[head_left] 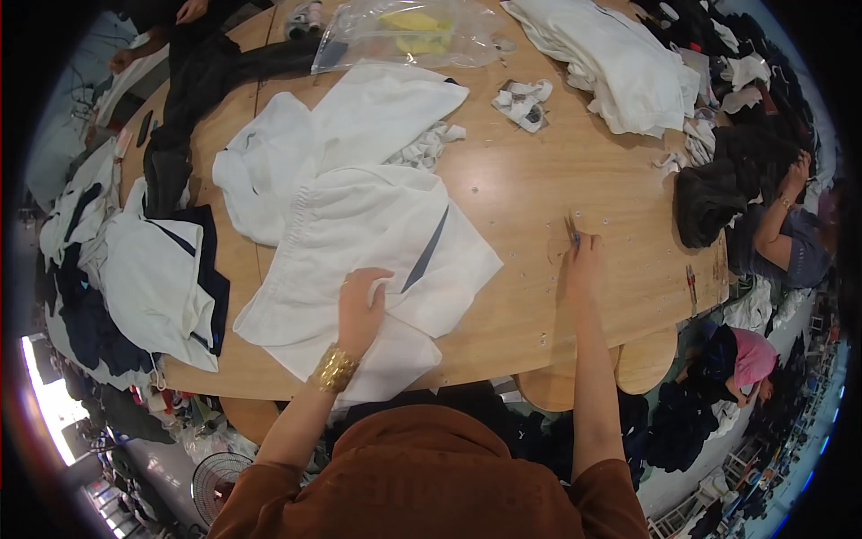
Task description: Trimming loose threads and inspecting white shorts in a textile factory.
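A pair of white shorts (359, 238) with a gathered waistband and a dark blue side insert lies spread on the table in front of me. My left hand (362, 310), wearing a wide gold bracelet, rests on the shorts just left of the blue insert, its fingers lightly bent and apart. To the right, over bare wood, my right hand (584, 260) is closed around small thread snips (573, 232), whose blades point away from me. More white cloth (377, 112) lies beyond the shorts, partly under them.
White garments (153, 278) are piled at the left, and another white stack (620, 67) sits far right. A clear plastic bag (409, 36) lies at the far side. Dark cloth (709, 202) and red-handled snips (691, 289) are near the right edge. Other people work around the table (503, 332).
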Demonstrator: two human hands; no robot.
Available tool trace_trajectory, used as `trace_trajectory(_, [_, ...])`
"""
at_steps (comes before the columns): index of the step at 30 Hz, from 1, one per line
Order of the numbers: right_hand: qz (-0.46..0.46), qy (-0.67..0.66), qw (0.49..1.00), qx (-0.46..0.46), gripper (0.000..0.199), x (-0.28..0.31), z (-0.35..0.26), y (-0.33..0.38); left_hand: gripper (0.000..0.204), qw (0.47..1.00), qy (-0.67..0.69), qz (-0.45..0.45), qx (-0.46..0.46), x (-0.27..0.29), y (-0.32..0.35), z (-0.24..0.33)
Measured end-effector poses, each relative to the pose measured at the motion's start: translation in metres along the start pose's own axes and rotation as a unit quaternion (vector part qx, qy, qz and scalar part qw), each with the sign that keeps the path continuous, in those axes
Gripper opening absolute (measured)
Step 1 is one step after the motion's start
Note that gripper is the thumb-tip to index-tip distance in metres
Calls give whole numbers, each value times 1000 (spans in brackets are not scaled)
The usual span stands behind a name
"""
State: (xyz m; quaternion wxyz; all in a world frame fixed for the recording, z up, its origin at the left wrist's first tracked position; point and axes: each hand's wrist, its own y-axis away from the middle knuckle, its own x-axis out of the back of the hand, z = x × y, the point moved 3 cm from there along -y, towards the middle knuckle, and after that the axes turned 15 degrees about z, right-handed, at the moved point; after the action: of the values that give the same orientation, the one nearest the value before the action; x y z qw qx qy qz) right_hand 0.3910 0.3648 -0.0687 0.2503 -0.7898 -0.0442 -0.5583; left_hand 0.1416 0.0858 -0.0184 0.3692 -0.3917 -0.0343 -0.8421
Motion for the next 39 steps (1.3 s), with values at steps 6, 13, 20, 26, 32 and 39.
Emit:
trace_trajectory(6, [-76, -331, 914, -223, 19, 11, 13, 30, 44, 980, -149, -105, -86, -22, -7, 1])
trace_trajectory(13, [-273, -594, 657, -377, 15, 49, -85, 63, 30, 987, -44, -68, -141, -22, -24, -26])
trace_trajectory(20, [-275, -626, 663, -305, 22, 85, -151, 50, 16, 910, 269, -141, 283, 20, -42, 27])
trace_trajectory(26, [-288, -559, 764, -146, 14, 111, -218, 34, 19, 864, 378, -210, 258, 68, -45, 74])
trace_trajectory(32, [-303, -596, 710, -221, 13, 151, -214, 15, 26, 830, 377, -283, 297, 96, -40, 70])
trace_trajectory(39, [-274, -616, 702, -231, 12, 171, -218, 14, 31, 769, 484, -237, 344, 101, -42, 80])
